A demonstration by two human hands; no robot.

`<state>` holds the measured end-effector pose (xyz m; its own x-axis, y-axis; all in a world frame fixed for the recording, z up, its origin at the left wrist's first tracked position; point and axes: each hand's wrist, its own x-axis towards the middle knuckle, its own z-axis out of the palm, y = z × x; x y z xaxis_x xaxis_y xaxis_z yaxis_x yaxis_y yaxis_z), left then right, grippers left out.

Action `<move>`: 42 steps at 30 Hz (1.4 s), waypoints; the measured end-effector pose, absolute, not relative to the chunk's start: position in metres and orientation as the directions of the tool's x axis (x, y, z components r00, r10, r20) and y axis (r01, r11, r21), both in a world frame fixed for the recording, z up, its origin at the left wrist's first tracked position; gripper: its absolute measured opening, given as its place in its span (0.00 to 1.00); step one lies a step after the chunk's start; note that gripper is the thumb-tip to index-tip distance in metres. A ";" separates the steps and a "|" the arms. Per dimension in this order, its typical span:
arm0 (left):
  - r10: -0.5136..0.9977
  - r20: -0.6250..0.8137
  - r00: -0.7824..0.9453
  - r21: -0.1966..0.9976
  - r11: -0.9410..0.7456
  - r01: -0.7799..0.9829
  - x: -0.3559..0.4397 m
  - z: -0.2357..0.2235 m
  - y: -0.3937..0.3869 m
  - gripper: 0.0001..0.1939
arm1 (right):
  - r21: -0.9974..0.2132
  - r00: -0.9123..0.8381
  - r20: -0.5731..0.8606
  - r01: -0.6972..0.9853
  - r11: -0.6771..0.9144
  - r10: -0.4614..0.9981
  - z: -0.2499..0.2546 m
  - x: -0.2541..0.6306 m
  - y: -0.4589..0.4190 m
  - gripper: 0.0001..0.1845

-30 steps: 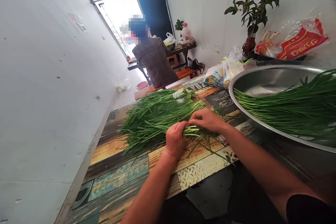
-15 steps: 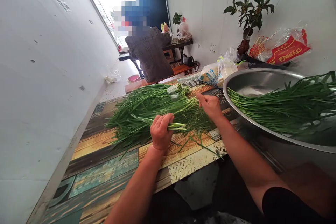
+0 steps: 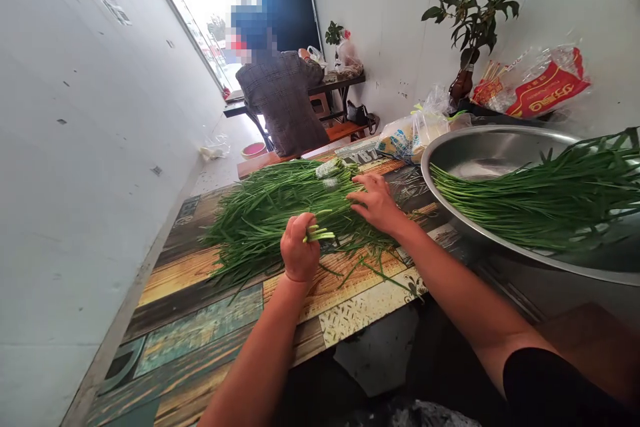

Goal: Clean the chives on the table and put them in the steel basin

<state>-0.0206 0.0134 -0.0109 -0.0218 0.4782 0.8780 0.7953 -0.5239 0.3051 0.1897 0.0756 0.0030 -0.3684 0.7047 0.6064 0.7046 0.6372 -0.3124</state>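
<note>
My left hand is closed around a few Chinese chives, their pale cut ends poking out to the right. Just beyond it spreads a large heap of chives on the table, with leaves to the left and stems to the right. A white band wraps one bunch at the back. My right hand hovers over or rests on the stem ends, fingers apart; whether it touches them I cannot tell. Loose trimmings lie below it.
A steel basin with more chives stands at the right. Behind it are a plastic bag, a potted plant and a red package. A seated person faces away at a far table. The patterned table ends at my front.
My right hand has moved left towards the stems and its fingers have spread. My left hand, still gripping chives, has shifted slightly left. The far person's raised hand has lowered.
</note>
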 end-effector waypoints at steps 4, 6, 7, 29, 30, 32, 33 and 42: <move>0.477 0.878 0.034 0.241 -0.503 0.830 -0.018 -0.010 0.011 0.09 | -0.276 -0.391 0.664 0.665 0.694 0.638 0.006 0.188 0.072 0.07; 0.495 0.859 0.131 0.165 -0.511 0.843 -0.015 -0.010 0.009 0.10 | -0.227 -0.401 0.701 0.658 0.718 0.589 0.010 0.189 0.069 0.07; 0.503 0.846 0.176 0.130 -0.515 0.847 -0.013 -0.011 0.008 0.11 | -0.204 -0.402 0.718 0.659 0.724 0.569 0.012 0.189 0.067 0.07; 0.604 0.754 0.258 0.258 -0.633 0.730 -0.001 -0.001 0.000 0.10 | -0.397 -0.535 0.643 0.379 0.836 0.548 0.011 0.184 0.058 0.22; 0.604 0.752 0.264 0.247 -0.630 0.736 -0.001 -0.001 0.000 0.10 | -0.414 -0.532 0.636 0.376 0.829 0.559 0.012 0.185 0.058 0.23; 0.593 0.752 0.286 0.212 -0.630 0.747 -0.002 0.000 0.001 0.12 | -0.486 -0.531 0.597 0.356 0.798 0.601 0.016 0.186 0.057 0.21; 0.586 0.754 0.296 0.193 -0.630 0.753 -0.002 0.000 0.001 0.12 | -0.534 -0.540 0.567 0.335 0.777 0.622 0.019 0.187 0.056 0.19; 0.524 0.792 0.314 0.116 -0.633 0.765 -0.001 0.000 -0.001 0.10 | -0.920 -0.278 0.373 0.013 0.392 0.885 0.031 0.187 0.052 0.14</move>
<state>-0.0012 -0.0015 0.0003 0.3137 0.5245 0.7915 0.7654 -0.6330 0.1161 0.1873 0.0516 0.0312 -0.2780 0.8853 0.3727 0.0134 0.3915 -0.9201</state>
